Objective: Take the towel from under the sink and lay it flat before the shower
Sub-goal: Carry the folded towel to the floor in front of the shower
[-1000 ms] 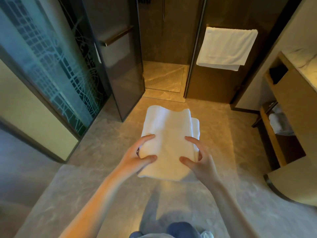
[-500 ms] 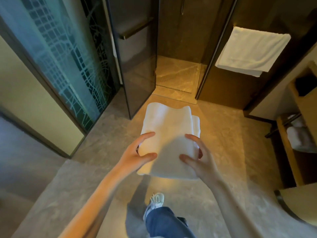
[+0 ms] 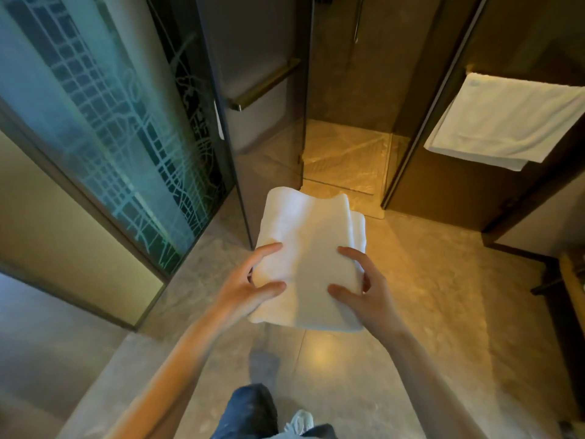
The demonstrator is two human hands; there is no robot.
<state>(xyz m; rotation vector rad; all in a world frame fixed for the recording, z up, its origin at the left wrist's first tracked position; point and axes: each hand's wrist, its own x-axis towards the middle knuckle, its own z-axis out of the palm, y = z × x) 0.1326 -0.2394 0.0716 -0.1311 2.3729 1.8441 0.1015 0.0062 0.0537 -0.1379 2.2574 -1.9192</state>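
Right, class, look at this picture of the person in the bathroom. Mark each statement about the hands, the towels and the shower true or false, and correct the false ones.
1. The left hand and the right hand both grip the folded towel. True.
2. The folded towel lies spread out on the floor. False: it is folded and held up above the floor.
3. A hanging towel is draped over a rail at the right. True.
4. The shower door is closed. False: it stands open, and the shower floor shows through the opening.
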